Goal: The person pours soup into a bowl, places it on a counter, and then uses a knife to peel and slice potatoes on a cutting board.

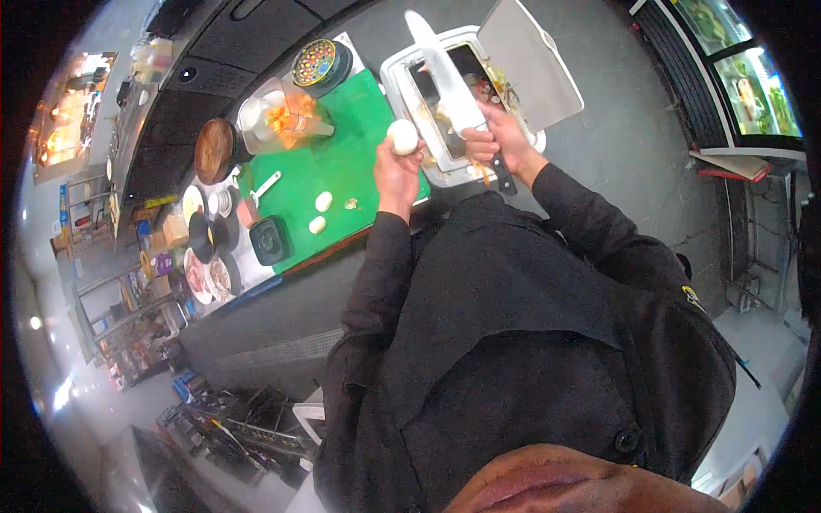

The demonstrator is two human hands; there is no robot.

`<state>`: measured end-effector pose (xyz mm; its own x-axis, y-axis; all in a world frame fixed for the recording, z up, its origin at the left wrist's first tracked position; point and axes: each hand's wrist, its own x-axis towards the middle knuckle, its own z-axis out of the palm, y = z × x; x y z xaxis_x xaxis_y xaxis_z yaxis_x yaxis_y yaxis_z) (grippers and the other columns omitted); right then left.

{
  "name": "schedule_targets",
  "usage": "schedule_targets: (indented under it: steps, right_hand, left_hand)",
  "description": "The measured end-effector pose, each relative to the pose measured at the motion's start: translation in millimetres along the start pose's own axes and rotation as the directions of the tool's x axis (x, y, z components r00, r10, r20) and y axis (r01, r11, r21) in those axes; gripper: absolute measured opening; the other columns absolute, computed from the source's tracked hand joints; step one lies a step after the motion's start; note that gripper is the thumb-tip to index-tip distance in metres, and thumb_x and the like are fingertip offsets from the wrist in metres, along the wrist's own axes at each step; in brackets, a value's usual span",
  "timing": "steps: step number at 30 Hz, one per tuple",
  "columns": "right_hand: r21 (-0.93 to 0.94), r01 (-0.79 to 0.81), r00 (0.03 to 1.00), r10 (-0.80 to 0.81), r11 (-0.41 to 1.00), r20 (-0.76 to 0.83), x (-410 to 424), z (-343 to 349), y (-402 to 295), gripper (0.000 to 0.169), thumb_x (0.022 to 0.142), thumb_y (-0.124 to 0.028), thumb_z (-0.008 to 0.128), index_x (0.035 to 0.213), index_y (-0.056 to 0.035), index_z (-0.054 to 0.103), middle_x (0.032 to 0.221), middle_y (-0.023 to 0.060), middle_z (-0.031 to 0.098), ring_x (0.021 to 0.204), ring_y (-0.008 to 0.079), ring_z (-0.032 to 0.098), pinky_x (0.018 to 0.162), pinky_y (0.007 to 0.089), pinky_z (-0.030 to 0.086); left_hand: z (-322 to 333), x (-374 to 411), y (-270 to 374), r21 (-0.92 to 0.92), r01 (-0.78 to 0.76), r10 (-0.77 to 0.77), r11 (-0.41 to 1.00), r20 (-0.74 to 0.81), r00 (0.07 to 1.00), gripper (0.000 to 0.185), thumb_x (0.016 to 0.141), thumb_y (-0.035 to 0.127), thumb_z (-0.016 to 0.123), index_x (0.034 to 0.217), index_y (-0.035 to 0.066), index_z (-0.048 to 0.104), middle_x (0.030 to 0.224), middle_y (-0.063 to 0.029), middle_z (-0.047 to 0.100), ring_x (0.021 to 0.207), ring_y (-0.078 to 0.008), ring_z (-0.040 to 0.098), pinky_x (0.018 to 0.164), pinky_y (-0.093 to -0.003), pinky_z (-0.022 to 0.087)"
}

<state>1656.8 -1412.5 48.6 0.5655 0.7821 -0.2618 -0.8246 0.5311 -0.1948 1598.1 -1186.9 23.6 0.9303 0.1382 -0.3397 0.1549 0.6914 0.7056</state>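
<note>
My left hand holds a round, whitish peeled onion by its fingertips, at the near right edge of a green cutting board. In my right hand is a large knife with a black handle and a broad, bright blade, which points up and away over an open white bin. Two smaller whitish round pieces lie on the board beside a small scrap. A white-handled peeler rests on the board's left part.
A clear container of orange pieces, a patterned bowl and a wooden bowl stand at the board's far side. A black container and plates of food are at the left. The bin's raised lid is at the right.
</note>
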Motion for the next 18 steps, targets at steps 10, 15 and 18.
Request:
schedule_targets:
  steps: [10, 15, 18]
  right_hand:
    - [-0.727, -0.518, 0.831, -0.465, -0.451, -0.304, 26, -201, -7, 0.061, 0.090, -0.021, 0.052, 0.148, -0.0058, 0.040, 0.115, 0.0280, 0.066, 0.104, 0.0403, 0.066, 0.088, 0.0483, 0.051]
    - [-0.711, -0.489, 0.821, -0.542, -0.506, -0.179, -13, -255, 29, 0.044, 0.088, -0.017, 0.050, 0.130, -0.0062, 0.057, 0.097, 0.0245, 0.070, 0.089, 0.0381, 0.069, 0.078, 0.0494, 0.054]
    - [-0.861, -0.491, 0.857, -0.248, -0.129, -0.452, -27, -213, 37, 0.036, 0.094, -0.018, 0.049, 0.125, -0.0028, 0.058, 0.071, 0.0139, 0.062, 0.053, 0.0236, 0.059, 0.049, 0.0387, 0.047]
  left_hand:
    - [-81, -40, -2, 0.622, 0.024, 0.192, 0.783, -0.277, 0.941, 0.050, 0.094, 0.016, 0.064, 0.137, 0.002, 0.044, 0.121, -0.0149, 0.060, 0.098, -0.0194, 0.063, 0.072, -0.0322, 0.054]
    - [-121, -53, 1, 0.760, 0.170, 0.240, 0.628, -0.396, 0.886, 0.060, 0.091, 0.015, 0.069, 0.140, 0.000, 0.039, 0.119, -0.0199, 0.060, 0.100, -0.0226, 0.064, 0.078, -0.0346, 0.054]
    - [-173, -46, -5, 0.797, 0.086, 0.284, 0.598, -0.311, 0.907, 0.054, 0.091, 0.017, 0.069, 0.136, 0.000, 0.045, 0.118, -0.0197, 0.062, 0.099, -0.0246, 0.064, 0.081, -0.0374, 0.053]
